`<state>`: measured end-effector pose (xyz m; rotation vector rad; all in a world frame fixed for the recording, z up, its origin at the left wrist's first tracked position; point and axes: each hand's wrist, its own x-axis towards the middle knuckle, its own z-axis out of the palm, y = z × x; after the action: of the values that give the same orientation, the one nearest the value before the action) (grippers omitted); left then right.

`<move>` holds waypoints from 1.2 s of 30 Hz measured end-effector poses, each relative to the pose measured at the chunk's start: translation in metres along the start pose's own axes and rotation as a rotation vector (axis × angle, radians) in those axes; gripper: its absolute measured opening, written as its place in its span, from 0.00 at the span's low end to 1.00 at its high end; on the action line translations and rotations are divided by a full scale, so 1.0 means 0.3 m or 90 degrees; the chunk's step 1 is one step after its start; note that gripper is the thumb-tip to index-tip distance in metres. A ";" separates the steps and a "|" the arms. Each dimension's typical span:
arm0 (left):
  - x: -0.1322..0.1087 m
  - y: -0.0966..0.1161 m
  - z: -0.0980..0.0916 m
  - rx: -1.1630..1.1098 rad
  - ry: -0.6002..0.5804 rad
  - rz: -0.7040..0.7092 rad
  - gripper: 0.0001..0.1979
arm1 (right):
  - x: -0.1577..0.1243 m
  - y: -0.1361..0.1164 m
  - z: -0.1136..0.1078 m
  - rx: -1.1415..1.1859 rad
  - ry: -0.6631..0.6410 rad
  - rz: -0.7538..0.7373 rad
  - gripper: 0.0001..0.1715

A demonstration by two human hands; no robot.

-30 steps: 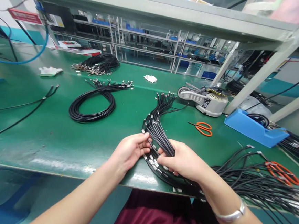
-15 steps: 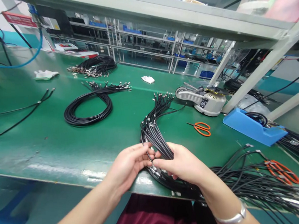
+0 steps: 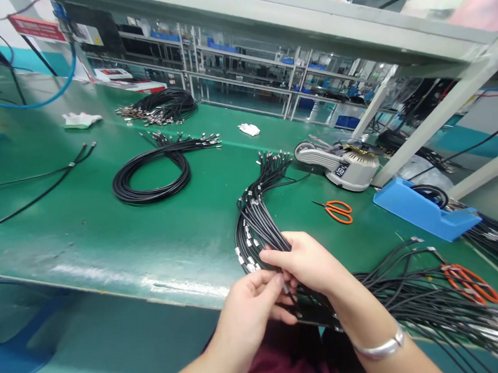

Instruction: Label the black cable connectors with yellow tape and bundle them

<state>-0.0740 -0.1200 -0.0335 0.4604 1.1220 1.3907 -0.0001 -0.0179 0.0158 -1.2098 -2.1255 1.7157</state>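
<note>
Our right hand [image 3: 307,263] curls nearly closed around the black cable bundle [image 3: 255,226], which runs to 12 o'clock; our left hand [image 3: 248,316] pinches a metal connector [image 3: 285,288]. A slack grip could drop strands over the green bench edge [image 3: 110,282] or snag the loose cables [image 3: 417,294] at 3 o'clock.

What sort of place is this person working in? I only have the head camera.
Most likely a cable assembly workshop in a factory: a long green workbench, a bundle of black cables with metal connectors on their ends, and an electric tape dispenser beside them.
</note>
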 end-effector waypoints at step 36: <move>0.087 0.149 -0.159 0.451 0.075 0.251 0.09 | -0.011 0.004 0.014 -0.097 0.067 -0.039 0.05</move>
<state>-0.1423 -0.1035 -0.0272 1.1670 1.6855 1.3285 0.0003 -0.0232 0.0144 -1.2297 -2.2386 1.4547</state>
